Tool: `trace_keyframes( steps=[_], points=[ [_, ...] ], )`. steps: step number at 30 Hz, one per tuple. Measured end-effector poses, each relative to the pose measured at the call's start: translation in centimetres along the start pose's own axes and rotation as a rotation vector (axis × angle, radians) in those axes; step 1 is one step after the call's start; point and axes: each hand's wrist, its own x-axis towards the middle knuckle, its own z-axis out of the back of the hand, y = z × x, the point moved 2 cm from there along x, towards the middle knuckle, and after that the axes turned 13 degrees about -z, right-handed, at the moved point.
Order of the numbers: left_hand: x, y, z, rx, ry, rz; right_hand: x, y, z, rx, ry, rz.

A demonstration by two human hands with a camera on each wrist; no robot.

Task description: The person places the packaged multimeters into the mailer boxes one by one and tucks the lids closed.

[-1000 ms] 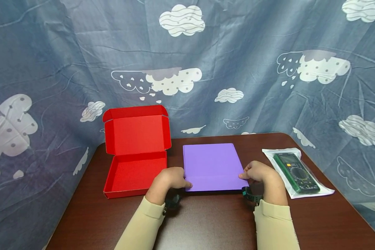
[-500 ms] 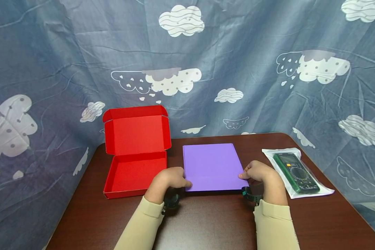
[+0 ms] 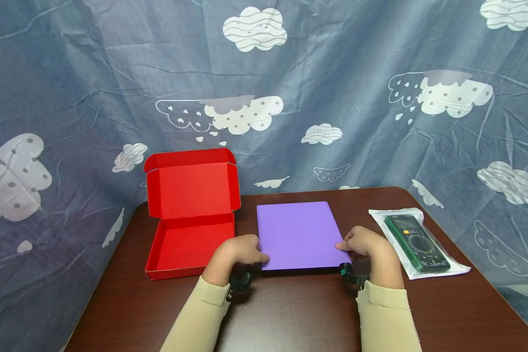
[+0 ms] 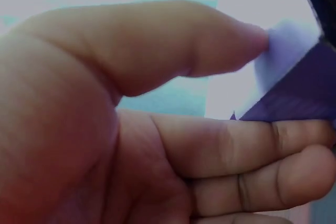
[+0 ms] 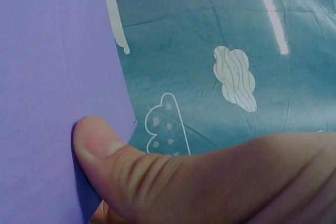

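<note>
Purple box (image 3: 301, 232), one: centre of the head frame, flat on the worktop (image 3: 290, 313). Left hand (image 3: 245, 249): grips its lower left corner, thumb on top. Right hand (image 3: 364, 240): holds its lower right side, thumb likewise on top. Red box (image 3: 195, 189), one: left of centre, lid raised. Green-and-black multimeter (image 3: 422, 244), one: right of frame, in a white-edged pouch (image 3: 455, 270). Cloud-print curtain (image 3: 356, 49): behind, filling the upper frame.

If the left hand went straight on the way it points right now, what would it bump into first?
Most likely the purple box: the left hand has its thumb touching the near left corner. Whether the fingers would slide under it is hard to tell.
</note>
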Motion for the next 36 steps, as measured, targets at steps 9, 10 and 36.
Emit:
trace_keyframes(
  steps=[9, 10, 36],
  points=[
    [0.0, 0.0, 0.1, -0.016, 0.012, -0.009, 0.1, 0.0, -0.1, 0.006, 0.016, 0.0],
    [0.0, 0.0, 0.1, -0.017, 0.013, -0.007, 0.1, -0.1, -0.2, 0.004, 0.021, 0.001],
    [0.1, 0.4, -0.1, 0.022, -0.034, 0.039, 0.6, -2.3, 0.1, 0.072, 0.189, 0.053]
  ],
)
